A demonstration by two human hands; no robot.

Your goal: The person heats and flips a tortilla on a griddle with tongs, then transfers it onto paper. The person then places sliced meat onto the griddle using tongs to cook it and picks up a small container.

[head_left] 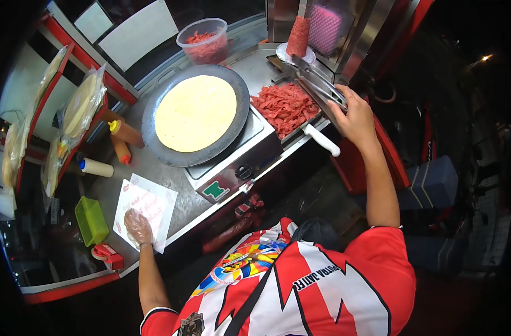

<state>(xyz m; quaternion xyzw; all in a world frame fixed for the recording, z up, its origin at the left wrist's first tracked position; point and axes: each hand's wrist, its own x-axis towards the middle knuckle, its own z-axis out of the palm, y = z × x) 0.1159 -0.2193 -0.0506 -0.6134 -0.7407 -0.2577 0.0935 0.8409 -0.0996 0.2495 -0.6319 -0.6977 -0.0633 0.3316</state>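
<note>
Apparently at a middle stage, to judge from the layout: meat strips [286,109] already cut and heaped in the tray beside the stove [227,176], and flatbread [196,115] spread flat on the round pan [242,112], with no filling, sauce or fold visible on it. All of that seemingly not yet done, and likewise nothing wrapped in the printed paper [149,196] at the left of the surface [180,207]. Left hand [138,227] in a clear plastic glove, lowered over the paper and apparently touching it; impossible to tell whether pinching an edge or merely resting. Right hand [353,115] bare, closed around the metal tongs [323,89], with the far ends above the back of the tray, near the foot of the meat cone [298,36]; too unclear there to tell whether gripping anything. Close below the tongs, a knife with a white handle [321,140] at the tray's front edge. Behind the pan, more meat in a clear tub [219,51]; left of it, squeeze bottles [128,133], without visible contact from either hand.
</note>
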